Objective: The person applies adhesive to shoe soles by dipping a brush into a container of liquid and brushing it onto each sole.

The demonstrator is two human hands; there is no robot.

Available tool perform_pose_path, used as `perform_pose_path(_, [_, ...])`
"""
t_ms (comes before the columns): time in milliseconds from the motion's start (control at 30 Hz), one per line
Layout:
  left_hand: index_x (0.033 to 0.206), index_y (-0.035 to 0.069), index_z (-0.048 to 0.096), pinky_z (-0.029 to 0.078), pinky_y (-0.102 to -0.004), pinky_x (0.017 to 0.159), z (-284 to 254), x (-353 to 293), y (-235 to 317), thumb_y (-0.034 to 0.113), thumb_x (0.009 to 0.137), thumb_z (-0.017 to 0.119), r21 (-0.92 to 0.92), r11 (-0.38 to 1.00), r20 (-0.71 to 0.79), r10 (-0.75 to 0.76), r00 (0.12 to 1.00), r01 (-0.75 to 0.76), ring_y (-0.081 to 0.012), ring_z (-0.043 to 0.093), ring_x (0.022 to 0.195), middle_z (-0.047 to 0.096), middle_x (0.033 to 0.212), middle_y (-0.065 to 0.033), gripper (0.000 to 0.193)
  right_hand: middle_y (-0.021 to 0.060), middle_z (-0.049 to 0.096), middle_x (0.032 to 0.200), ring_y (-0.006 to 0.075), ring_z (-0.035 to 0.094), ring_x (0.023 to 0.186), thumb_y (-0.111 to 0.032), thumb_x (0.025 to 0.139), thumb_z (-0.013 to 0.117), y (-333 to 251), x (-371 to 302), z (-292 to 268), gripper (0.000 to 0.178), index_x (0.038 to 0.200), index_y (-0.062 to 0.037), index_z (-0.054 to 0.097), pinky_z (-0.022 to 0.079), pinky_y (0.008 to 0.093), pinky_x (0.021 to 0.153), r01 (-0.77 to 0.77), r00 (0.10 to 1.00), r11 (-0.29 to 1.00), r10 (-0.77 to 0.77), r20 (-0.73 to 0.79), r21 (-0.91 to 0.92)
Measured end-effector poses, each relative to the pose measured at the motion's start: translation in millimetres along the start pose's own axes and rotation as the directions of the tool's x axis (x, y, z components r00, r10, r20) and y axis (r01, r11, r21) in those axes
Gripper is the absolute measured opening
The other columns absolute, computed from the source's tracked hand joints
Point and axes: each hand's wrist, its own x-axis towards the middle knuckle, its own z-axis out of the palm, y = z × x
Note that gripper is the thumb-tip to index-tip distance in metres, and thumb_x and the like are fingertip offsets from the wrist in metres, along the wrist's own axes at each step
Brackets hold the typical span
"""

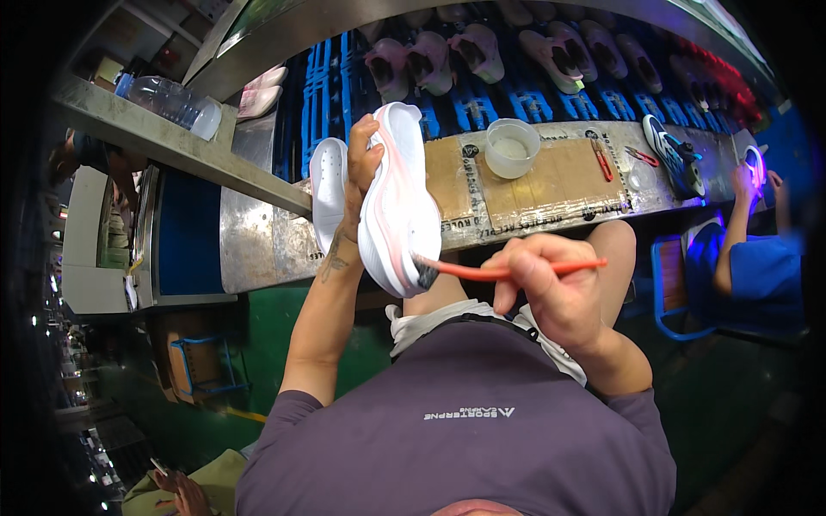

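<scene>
Bench: metal, taped cardboard sheet over its middle.

Midsole-outsole unit, white with pink streaks: raised above the bench's near edge, left of the cardboard, long axis nearly upright. Left hand: partly closed, fingers curled over the unit's upper left rim, apparently to steady it with the lower end free.

Brush, red handle, dark bristles: tip against the unit's lower end. Right hand: closed in a pen-like pinch on the handle, probably for fine control.

Second white sole: at the bench's left part, behind the left hand.

Translucent tub: on the cardboard near the far edge, seemingly within easy reach; contents unclear.

Red-handled snips: right of the tub.

Dark-and-blue shoe: toward the bench's right end.

Conveyor, blue-slatted: beyond the far edge, bearing shoes.
</scene>
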Motion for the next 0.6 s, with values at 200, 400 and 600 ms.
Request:
perform_pose_path(200, [0.147,0.011,0.035,0.047,-0.0548,0.115,6.1,14.8,19.3,0.003,0.071,0.092,0.072,0.996,-0.072,0.059,0.996,-0.054,-0.0479,0.047,0.142,0.041,0.154,-0.0242,0.096,0.0075,0.067,0.074,0.0134,0.062,0.074,-0.024,0.114,0.052,15.3,23.6,-2.8,0.037,0.105,0.0079,0.069,0.05,0.0277,0.08,-0.014,0.993,0.921,0.059,-0.103,0.39])
perform_pose_path(400, [0.147,-0.003,0.046,0.048,-0.0415,0.11,-6.6,3.2,76.3,0.035,0.079,0.091,0.155,0.961,0.112,-0.248,0.962,0.229,-0.0295,0.062,0.125,0.061,0.135,-0.0155,0.09,0.007,0.071,0.088,0.013,0.066,0.083,-0.02,0.111,0.058,28.4,35.5,-41.2,0.029,0.116,0.0061,0.07,0.052,0.026,0.082,0.163,0.971,0.945,-0.104,-0.214,0.284])
perform_pose_path(600, [0.153,-0.006,0.044,0.05,-0.0412,0.112,-16.7,-6.4,98.4,0.068,0.086,0.069,-0.598,-0.15,0.781,-0.33,0.53,0.787,-0.0285,0.064,0.129,0.062,0.14,-0.0245,0.103,0.0033,0.067,0.089,0.0119,0.063,0.086,-0.021,0.111,0.059,41.0,24.4,-116.6,0.027,0.12,0.0026,0.069,0.052,0.0295,0.085,0.314,0.81,0.929,-0.155,-0.565,0.196])
